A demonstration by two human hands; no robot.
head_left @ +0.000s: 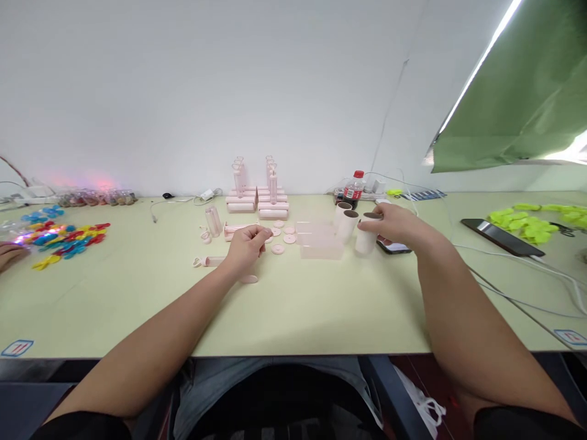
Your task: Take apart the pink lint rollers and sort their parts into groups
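Observation:
My right hand point(389, 223) is closed round the top of a white tube point(365, 243), which looks slightly blurred. Two similar tubes point(346, 227) with dark open tops stand just left of it. My left hand point(250, 243) has its thumb and fingers pressed together; whatever is between them is hidden. Several pale pink discs point(277, 249) lie right of that hand, and another disc point(249, 279) is below it. Near the left hand a clear cylinder point(213, 221) stands upright, while a clear tube with a heart-shaped end point(206, 261) lies flat. Translucent pink sheets point(321, 241) lie between my hands.
Pink rolls in stands point(241, 205) and upright clear tubes point(273, 183) are by the wall. A cola bottle point(353, 189), phones point(502, 237) and cables are to the right. Colourful pieces point(76, 238) lie left, beside another person's hand point(10, 253).

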